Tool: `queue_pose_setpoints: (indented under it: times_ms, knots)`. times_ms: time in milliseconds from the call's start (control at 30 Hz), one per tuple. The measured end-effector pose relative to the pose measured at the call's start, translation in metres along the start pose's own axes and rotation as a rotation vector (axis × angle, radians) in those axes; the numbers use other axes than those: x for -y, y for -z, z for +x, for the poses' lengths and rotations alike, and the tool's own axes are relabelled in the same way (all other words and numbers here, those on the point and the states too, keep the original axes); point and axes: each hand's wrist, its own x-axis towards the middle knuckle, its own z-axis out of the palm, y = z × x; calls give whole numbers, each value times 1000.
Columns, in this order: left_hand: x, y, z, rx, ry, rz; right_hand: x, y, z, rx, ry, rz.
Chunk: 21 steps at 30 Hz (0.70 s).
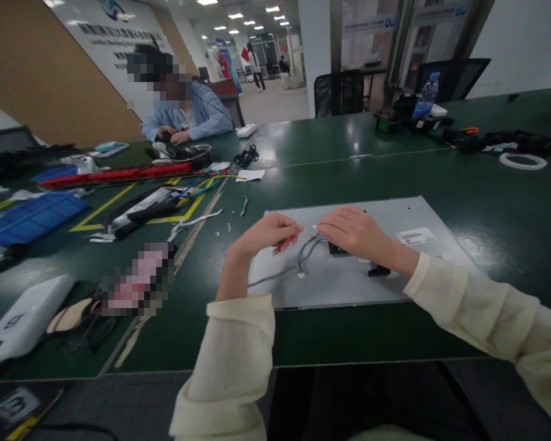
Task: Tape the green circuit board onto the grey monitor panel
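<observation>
A flat light-grey metal panel lies on the green table under both hands. Above its left part, my left hand is closed in a pinch; a tiny pale bit may sit at its fingertips, too small to name. Just to the right, with a small gap between them, my right hand pinches a small white piece. Grey cables run over the panel from below the right fingertips, with a small whitish tag on them. Partly hidden by the right hand is a black box; a black part sits under the wrist.
Scraps of white strip lie left of the panel. Further left are a phone-like pink object, a white device and a blue basket. A co-worker sits across the table. A bottle and white ring are at right.
</observation>
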Motion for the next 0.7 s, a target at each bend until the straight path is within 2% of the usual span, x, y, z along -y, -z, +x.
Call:
queue_pose_setpoints:
  times_ms: [100, 167, 333, 500, 700]
  knots:
    - [22, 14, 2, -205, 51, -109, 11, -5, -2, 24, 46, -29]
    - [32, 12, 8, -259, 62, -128, 15, -8, -4, 36, 70, -39]
    - [40, -1, 21, -181, 65, -75, 23, -15, -8, 62, 97, -40]
    - [42, -5, 24, -87, -5, -9, 36, -19, -10, 183, 144, 3]
    - [47, -11, 30, -103, -47, 75, 46, -21, -10, 292, 126, 26]
